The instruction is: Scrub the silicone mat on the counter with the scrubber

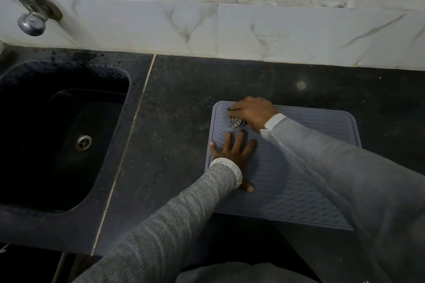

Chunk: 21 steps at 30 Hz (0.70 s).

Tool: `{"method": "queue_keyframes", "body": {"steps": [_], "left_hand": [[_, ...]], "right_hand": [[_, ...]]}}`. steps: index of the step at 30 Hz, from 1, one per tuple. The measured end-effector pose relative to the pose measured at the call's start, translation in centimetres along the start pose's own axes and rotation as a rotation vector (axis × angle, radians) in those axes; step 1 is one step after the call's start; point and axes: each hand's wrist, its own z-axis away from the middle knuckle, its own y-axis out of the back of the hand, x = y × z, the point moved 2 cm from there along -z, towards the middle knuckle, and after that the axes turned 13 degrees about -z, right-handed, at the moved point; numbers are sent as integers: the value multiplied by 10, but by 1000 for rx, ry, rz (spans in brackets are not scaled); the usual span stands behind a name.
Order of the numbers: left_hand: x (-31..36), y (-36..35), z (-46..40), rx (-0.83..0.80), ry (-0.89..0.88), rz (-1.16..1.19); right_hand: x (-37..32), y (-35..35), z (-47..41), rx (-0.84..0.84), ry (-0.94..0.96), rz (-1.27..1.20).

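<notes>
A grey-blue ribbed silicone mat (287, 179) lies flat on the dark counter (184, 110). My left hand (232, 151) presses on the mat's left part with its fingers spread straight. My right hand (254, 111) grips a checkered mesh scrubber (236, 120) and holds it down on the mat's far left corner. Most of the scrubber is hidden under the fingers. Both grey sleeves cross over the mat's near and right parts.
A dark sink (62, 133) with a metal drain (83, 142) sits to the left. A chrome tap (30, 14) is mounted on the white marble-tiled wall (253, 34) behind the counter. Bare counter surrounds the mat.
</notes>
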Motion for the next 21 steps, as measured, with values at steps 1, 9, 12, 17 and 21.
{"method": "queue_keyframes", "body": {"steps": [1, 9, 12, 17, 21], "left_hand": [[0, 0, 0, -4, 2, 3], [-1, 0, 2, 9, -2, -1], [-2, -1, 3, 30, -9, 9], [3, -10, 16, 188, 23, -16], [12, -13, 22, 176, -21, 49]], "right_hand": [[-11, -3, -5, -10, -2, -28], [20, 1, 19, -81, 78, 192], [33, 0, 32, -102, 116, 317], [14, 5, 30, -54, 55, 246], [-13, 0, 27, 8, -18, 9]]}}
